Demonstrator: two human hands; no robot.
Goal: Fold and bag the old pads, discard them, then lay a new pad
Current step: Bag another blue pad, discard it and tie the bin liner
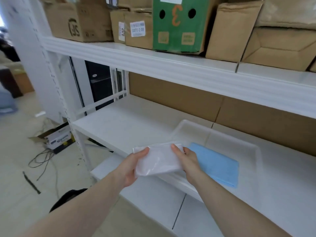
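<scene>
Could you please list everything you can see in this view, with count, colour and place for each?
clear plastic bag: one, translucent white, held in both hands in front of the middle shelf
blue pad: one, light blue, lying folded in the tray
tray: one, clear plastic, on the middle shelf
shelving unit: one, white
cardboard boxes: several, brown, top shelf
green box: one, green, orange 3, top shelf
open carton: one, white and blue, on the floor at left
cables: black, floor
left hand: gripping the bag's left edge
right hand: gripping the bag's right edge
</scene>
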